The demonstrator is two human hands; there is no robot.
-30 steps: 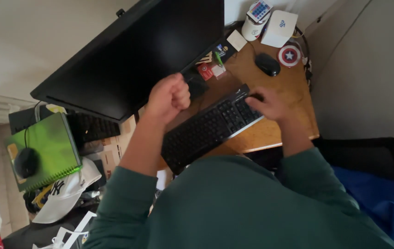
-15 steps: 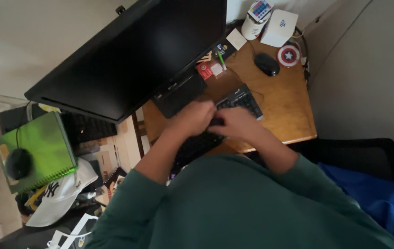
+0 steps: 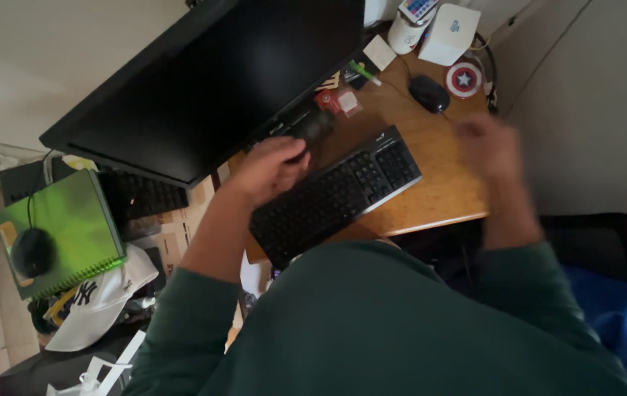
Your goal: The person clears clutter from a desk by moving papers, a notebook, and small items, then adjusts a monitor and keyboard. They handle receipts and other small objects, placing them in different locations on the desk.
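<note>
Far left, off the worktop: green spiral notebook with a black mouse resting on it; white cap just below. None of these touched.

Large black monitor fills the upper centre, screen dark.

Your left hand sits at the far-left corner of the black keyboard, between it and the monitor base. Fingers curled round a small dark object at the foot of the monitor; what the object is cannot be told, and whether the grip is firm or only a touch is unclear.

The keyboard lies skewed across the wooden worktop, its near-left corner overhanging the edge. Judgement: its placement looks unfinished; it is not squared to the monitor.

Your right hand is lifted above the worktop's right side, clear of the keyboard, holding nothing visible. It is motion-blurred; how far the fingers are spread cannot be told.

Behind it: second black mouse, round shield-pattern coaster, white box.
</note>
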